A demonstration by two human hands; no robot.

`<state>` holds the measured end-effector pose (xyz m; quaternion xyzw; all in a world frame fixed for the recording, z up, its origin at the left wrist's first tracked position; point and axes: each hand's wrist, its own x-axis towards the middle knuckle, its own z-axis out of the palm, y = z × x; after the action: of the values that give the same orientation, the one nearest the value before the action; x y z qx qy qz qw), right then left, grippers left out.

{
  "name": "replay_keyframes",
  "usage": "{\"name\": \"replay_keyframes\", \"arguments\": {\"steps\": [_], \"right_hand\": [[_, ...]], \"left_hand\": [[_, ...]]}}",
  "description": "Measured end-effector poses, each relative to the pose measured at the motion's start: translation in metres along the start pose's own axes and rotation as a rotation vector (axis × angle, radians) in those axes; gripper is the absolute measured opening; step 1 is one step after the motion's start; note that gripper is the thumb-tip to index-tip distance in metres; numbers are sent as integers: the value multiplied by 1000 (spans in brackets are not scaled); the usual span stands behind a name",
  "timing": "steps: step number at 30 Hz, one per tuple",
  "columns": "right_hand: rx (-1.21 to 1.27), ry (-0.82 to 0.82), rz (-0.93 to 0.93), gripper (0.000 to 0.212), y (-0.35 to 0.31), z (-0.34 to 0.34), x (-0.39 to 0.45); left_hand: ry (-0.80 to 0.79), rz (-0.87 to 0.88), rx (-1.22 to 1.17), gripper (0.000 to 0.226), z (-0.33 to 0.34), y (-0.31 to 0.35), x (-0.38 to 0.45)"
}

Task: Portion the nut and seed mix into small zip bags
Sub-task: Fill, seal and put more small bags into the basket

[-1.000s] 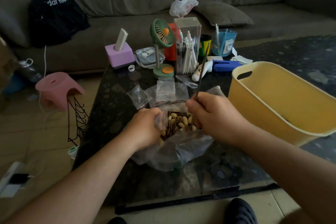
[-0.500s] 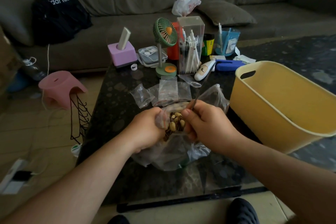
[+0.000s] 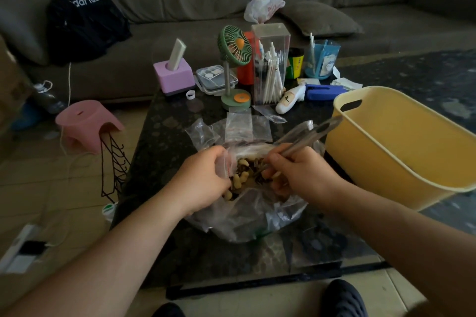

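black garment (image 3: 85,20) on sofa, white lettering partly legible, "dar"

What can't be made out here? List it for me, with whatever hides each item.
Head view only:
- Tongs: motion-blurred; tips buried in the nut and seed mix, so any catch is unseen.
- Small zip bag: the left hand grips it; its fill is hidden.
- Yellow tub: cut off by the right edge.
- Right hand: fingertips hidden in the big plastic bag.

We see the tongs (image 3: 313,132) motion-blurred above the right hand (image 3: 300,179); their tips are hidden among the nut mix (image 3: 244,171).
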<state>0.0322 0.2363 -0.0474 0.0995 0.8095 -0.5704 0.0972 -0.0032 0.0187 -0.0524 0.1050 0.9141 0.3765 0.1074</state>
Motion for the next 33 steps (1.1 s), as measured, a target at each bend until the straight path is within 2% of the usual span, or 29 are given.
{"name": "replay_keyframes", "arguments": {"steps": [2,6,10,12,15,17,21,28,33], "right_hand": [[85,0,22,21,-1,-1,0],[238,8,83,25,-6,-8,0],[254,10,73,28,-16,-22,-5],[219,16,56,28,-21,-31,-7],[154,49,28,28,-25,-42,-7],[124,63,16,28,-26,-47,-7],[61,77,1,27,-28,-56,-9],[27,77,-13,27,-35,-64,-15],[69,168,-73,31,-44,-77,-22]], "left_hand": [[18,14,96,22,0,2,-2],[30,33,75,27,-2,6,-3],[91,59,57,29,-4,7,-4],[51,61,13,43,-6,7,-3],[-81,59,-69,81,-9,5,-4],[-156,80,-94,87,-9,6,-6],[-186,121,-96,87,-5,6,-8],[-90,157,-13,76,1,7,-9],[21,148,84,66,15,9,-8]]}}
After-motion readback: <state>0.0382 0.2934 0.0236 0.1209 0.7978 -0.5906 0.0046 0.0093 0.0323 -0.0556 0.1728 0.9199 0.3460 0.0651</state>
